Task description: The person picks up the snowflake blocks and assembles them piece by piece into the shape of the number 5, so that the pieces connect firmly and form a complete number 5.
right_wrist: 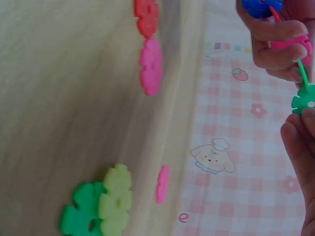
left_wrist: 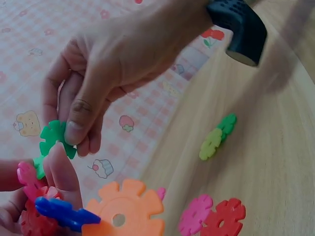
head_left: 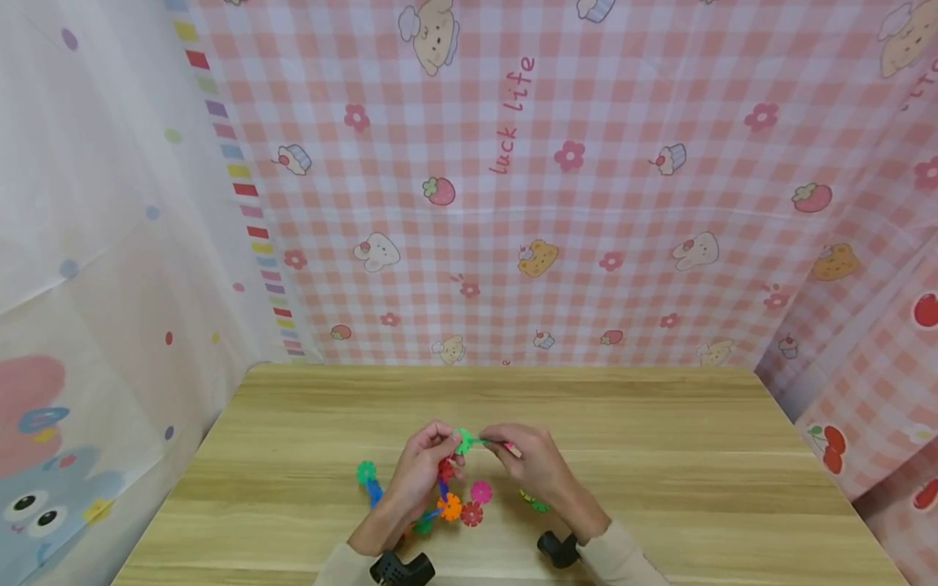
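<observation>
Above the worktop (head_left: pixel 674 456), our right hand (head_left: pixel 538 465) pinches a green disc (left_wrist: pixel 50 136) at the end of the chain (head_left: pixel 449 513) our left hand (head_left: pixel 419 466) grips; we seem to be linking them, probably needing careful alignment, then a firm push.

the flower discs (left_wrist: pixel 140 209) look like smooth plastic with a faint sheen; the tabletop (head_left: pixel 674 456) shows smooth wood grain; curtain (head_left: pixel 630 203) and sleeves (head_left: pixel 621 557) are matt cloth; wrist mounts (left_wrist: pixel 244 39), dark plastic.
</observation>
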